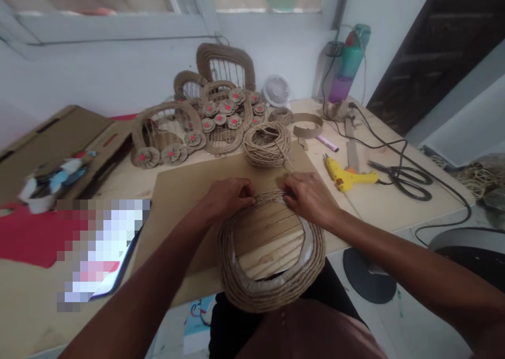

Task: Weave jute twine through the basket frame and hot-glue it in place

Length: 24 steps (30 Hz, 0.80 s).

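Note:
An oval frame wrapped in rows of jute twine point(262, 298) rests at the table's front edge, partly over my lap. A pale inner band shows around its opening, and thin strings run across it. My left hand point(231, 197) has curled fingers gripping the frame's far left rim. At the far right rim, my right hand point(310, 197) pinches the jute twine; the exact grip is hidden by the fingers. A strand leads from there back to a coil of jute twine point(262, 148) just behind. Beneath the frame lies a cardboard sheet point(181, 211).
At right lie a yellow glue gun point(349, 176), black scissors point(414, 180) and a corded cable. Several twine-wrapped frames with flowers point(226, 111) stand at the back, beside a small white fan point(276, 90). A lit phone or tablet point(106, 248) lies at left.

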Each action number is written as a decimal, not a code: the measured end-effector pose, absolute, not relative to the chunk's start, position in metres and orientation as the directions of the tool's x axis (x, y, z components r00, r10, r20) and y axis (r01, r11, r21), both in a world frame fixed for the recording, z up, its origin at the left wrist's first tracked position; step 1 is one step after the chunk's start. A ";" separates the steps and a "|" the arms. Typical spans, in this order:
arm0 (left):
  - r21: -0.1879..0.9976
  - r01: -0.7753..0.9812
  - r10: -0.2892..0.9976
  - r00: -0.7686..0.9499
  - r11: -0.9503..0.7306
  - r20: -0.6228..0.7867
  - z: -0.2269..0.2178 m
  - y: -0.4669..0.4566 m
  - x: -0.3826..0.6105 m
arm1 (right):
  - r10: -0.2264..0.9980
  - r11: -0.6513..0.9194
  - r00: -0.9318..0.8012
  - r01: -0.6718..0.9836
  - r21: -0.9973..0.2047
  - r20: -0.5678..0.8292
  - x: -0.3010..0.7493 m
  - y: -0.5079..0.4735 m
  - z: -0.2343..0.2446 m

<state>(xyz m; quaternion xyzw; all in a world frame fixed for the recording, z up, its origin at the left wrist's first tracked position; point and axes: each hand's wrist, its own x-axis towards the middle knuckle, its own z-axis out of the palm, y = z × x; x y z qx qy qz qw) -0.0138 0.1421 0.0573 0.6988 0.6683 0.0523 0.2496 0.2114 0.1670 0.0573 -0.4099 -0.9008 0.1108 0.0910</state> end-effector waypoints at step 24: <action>0.190 0.954 0.953 -0.183 0.231 -0.240 0.068 0.096 0.012 | 0.498 0.866 -0.850 0.477 -0.150 0.170 0.202 0.174 0.051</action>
